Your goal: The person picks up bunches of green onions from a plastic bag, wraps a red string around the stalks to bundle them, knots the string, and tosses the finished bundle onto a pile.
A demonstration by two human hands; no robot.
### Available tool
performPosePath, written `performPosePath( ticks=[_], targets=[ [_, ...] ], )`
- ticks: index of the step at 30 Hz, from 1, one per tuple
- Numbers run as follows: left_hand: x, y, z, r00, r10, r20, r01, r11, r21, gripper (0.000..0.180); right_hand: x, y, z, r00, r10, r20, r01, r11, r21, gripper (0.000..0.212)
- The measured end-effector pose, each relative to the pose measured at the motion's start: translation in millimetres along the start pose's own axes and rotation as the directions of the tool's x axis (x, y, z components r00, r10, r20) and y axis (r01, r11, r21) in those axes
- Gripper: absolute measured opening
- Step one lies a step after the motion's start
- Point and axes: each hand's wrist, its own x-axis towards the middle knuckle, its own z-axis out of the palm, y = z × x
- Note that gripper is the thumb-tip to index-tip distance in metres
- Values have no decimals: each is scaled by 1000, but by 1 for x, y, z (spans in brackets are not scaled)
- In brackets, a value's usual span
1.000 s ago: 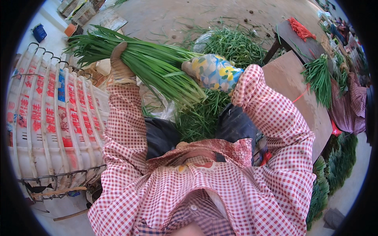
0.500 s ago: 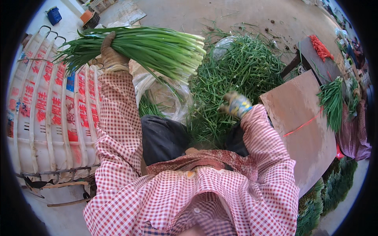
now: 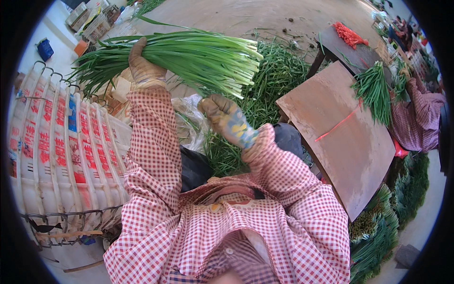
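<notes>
Keep your left hand [image 3: 142,66] wrapped tight around the bunch of green onions [image 3: 189,57], and let your right hand [image 3: 222,116], fingers curled just under the bunch, tidy its cut ends.

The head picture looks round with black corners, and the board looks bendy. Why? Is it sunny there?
In the head view a fisheye lens leaves a dark rim and bends straight edges, so the brown board bows; daylight is bright, paling the top left floor; the bunch of green onions in the left hand looks sharp, as does the right hand.
</notes>
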Motion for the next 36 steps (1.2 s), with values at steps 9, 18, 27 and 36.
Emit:
performPosePath(
  ticks=[9,18,27,36],
  targets=[
    [16,64,-12,997,60,41,-61,998,34,37,-39,47,-45,974,166,-154,-201,319,-926,103],
    [-3,55,-79,992,-51,115,39,994,106,47,64,-1,-26,765,-561,-316,361,781,-509,44],
    [-49,54,-113,900,114,422,-43,984,-173,34,24,66,-86,798,-328,-506,-215,630,-746,27],
    [-42,17,-36,803,-51,593,269,920,-285,40,-53,-34,-130,940,246,-236,-338,762,-552,41]
  ],
)
